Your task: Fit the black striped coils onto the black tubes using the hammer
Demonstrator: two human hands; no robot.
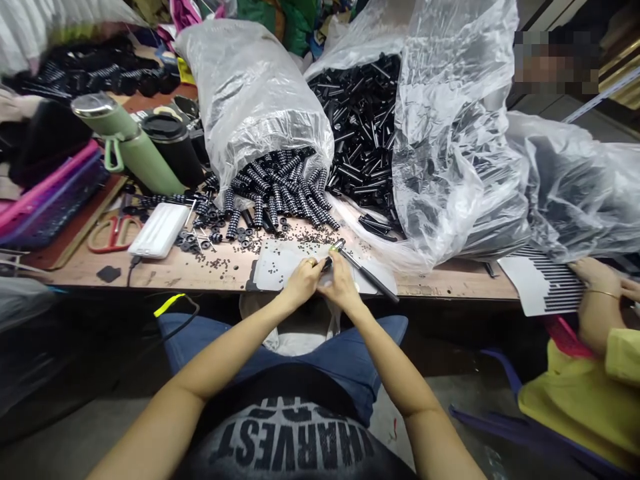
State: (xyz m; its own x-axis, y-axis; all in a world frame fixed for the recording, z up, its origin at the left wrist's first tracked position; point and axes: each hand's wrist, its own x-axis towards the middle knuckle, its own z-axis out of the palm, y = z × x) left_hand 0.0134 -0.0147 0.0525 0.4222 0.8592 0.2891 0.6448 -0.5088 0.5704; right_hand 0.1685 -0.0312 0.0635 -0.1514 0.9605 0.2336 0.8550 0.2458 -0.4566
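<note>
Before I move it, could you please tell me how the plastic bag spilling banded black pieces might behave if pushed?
The plastic bag looks likely to sag floppily, its film being wrinkled. More banded black pieces could roll out, since they look cylindrical and its mouth lies open.

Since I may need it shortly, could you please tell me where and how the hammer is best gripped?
Probably by its black handle, coming from the person's near right: it is long and slim, slants toward the near edge of the table, while the metal head sits close to the right hand.
</note>
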